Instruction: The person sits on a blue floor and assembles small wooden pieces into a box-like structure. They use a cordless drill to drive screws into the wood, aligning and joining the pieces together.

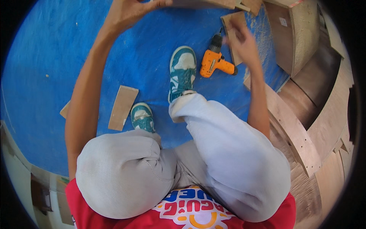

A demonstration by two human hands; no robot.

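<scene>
At the top edge my left hand is partly cut off. One digit stretches right toward a wooden board, with the fingers apart and nothing seen in them. My right hand, smeared by motion, is over a flat wooden piece; whether it touches the piece cannot be made out. Just left of that hand, an orange cordless drill with a black chuck lies on its side on the blue sheet. A thin bit points from the chuck toward the wooden piece.
A blue tarp covers the floor, with sawdust at upper right. A short wooden block lies beside my left shoe. My right shoe is left of the drill. Curved plywood panels stack along the right side.
</scene>
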